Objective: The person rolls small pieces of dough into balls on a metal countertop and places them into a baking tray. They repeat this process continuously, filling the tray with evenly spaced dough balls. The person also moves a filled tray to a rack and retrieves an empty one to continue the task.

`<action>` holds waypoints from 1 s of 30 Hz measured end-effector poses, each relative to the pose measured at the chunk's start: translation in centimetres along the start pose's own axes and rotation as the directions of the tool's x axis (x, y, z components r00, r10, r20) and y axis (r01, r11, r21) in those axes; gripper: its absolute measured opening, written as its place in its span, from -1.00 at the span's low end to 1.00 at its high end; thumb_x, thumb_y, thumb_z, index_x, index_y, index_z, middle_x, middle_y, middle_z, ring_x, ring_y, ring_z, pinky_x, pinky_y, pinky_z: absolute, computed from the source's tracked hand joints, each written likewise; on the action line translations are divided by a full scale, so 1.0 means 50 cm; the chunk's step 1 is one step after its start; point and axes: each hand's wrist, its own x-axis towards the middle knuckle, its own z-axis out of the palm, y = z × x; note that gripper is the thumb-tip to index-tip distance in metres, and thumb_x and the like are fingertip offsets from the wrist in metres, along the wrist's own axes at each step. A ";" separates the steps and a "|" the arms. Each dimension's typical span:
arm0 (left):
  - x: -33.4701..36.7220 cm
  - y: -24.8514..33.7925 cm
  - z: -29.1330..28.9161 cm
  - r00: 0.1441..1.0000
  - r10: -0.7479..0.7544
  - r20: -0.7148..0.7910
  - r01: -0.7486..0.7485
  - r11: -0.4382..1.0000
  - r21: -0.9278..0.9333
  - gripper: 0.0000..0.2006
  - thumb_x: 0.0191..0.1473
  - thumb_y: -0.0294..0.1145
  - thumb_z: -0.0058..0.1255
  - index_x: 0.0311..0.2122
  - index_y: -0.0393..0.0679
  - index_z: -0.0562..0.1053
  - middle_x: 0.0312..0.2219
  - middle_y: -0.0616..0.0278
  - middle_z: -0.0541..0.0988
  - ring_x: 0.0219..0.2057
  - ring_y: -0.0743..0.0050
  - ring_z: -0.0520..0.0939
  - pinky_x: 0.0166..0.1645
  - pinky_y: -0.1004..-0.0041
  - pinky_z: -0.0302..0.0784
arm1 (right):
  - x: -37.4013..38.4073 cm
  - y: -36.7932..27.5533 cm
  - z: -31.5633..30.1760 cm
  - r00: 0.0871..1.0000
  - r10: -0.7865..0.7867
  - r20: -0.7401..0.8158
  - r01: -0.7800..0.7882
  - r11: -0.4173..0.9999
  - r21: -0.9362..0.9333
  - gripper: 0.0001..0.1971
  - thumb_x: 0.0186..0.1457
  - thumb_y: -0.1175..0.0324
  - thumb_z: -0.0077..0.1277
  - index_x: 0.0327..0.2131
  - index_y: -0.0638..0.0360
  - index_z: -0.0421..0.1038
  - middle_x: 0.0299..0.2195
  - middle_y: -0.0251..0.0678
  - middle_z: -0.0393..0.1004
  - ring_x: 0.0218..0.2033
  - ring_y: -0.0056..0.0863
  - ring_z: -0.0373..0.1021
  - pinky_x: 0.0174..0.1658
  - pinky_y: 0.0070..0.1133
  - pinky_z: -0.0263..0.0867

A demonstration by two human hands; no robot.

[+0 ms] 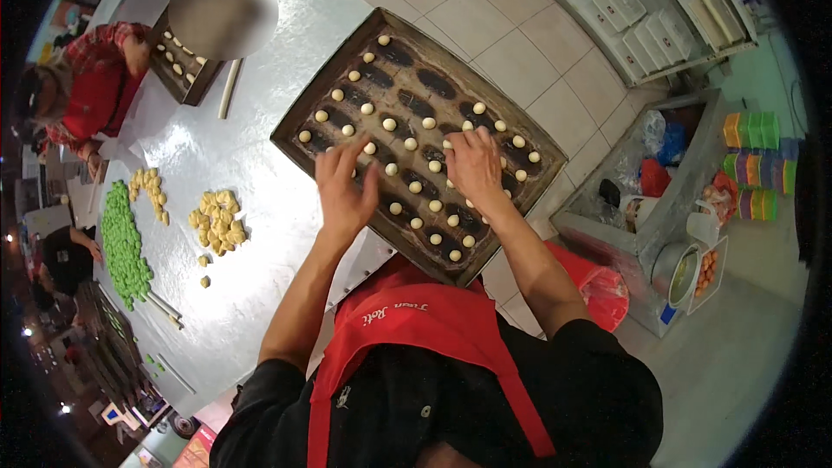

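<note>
- Far left, a co-worker in a red checked top [97, 48] stands at the metal tabletop [277, 295].
- Next, a long heap of green pieces [126, 247] lies on the tabletop.
- Beyond it, near that co-worker, is a smaller tray [198, 85] with pale pieces in it; a rolling pin [230, 88] lies just beside it.
- Nearer, a cluster of yellowish pieces [218, 224] lies on the tabletop.
- The left hand [342, 195] is over the left part of the large dark tray [436, 83], thumb and fingers spread wide.
- Small pale balls [411, 145] sit spaced out across this tray, between and around both hands.
- The right hand [475, 172] reaches down among the balls right of centre, fingers bent; whether it grips one, I cannot tell.
- Right, a red bin [598, 290] stands below the tray's level.
</note>
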 end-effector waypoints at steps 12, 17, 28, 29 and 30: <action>-0.408 -0.235 -0.200 0.632 -0.701 -0.329 0.747 0.664 0.020 -0.63 0.21 -0.38 0.28 0.10 -0.22 0.62 -0.16 0.06 0.65 -0.10 0.07 0.60 0.03 0.20 0.54 | 0.042 -0.128 -0.077 0.990 -0.094 -0.101 0.102 0.992 0.071 -0.54 0.16 0.42 0.34 0.13 0.27 0.55 -0.07 -0.11 0.59 -0.03 -0.07 0.46 0.07 -0.13 0.39; -0.450 -0.423 -0.276 0.273 -0.738 -0.617 0.900 0.422 -0.106 -0.44 0.28 -0.09 0.29 0.16 -0.38 0.54 -0.09 -0.11 0.64 0.03 -0.11 0.64 0.22 0.10 0.51 | 0.016 -0.280 -0.065 0.973 -0.220 0.064 0.185 0.918 0.350 -0.62 0.18 0.49 0.29 0.08 0.27 0.57 -0.07 -0.12 0.61 0.00 -0.07 0.48 0.08 -0.19 0.42; -0.440 -0.600 -0.372 0.547 -0.578 -0.606 0.706 0.707 -0.037 -0.64 0.27 -0.15 0.28 0.01 -0.21 0.63 -0.09 -0.06 0.71 -0.11 -0.12 0.70 0.10 0.05 0.58 | -0.114 -0.570 0.022 0.843 -0.507 0.179 0.317 0.738 0.596 -0.66 0.15 0.51 0.28 0.02 0.23 0.59 -0.13 -0.13 0.63 -0.10 -0.06 0.49 0.01 -0.22 0.44; -0.457 -0.609 -0.387 0.559 -0.638 -0.529 0.716 0.693 -0.080 -0.64 0.28 -0.18 0.26 0.05 -0.20 0.61 -0.07 -0.08 0.71 -0.12 -0.11 0.70 0.10 0.05 0.57 | -0.123 -0.588 0.030 0.834 -0.517 0.195 0.310 0.730 0.609 -0.67 0.15 0.51 0.28 0.02 0.22 0.59 -0.13 -0.14 0.64 -0.11 -0.06 0.50 0.00 -0.22 0.44; -0.470 -0.608 -0.402 0.541 -0.635 -0.551 0.702 0.702 -0.120 -0.69 0.33 -0.25 0.21 0.04 -0.25 0.56 -0.10 -0.05 0.69 -0.19 0.03 0.70 0.01 0.13 0.60 | -0.131 -0.605 0.037 0.830 -0.520 0.202 0.307 0.728 0.613 -0.67 0.16 0.50 0.28 0.01 0.22 0.60 -0.14 -0.14 0.64 -0.11 -0.06 0.50 0.01 -0.22 0.45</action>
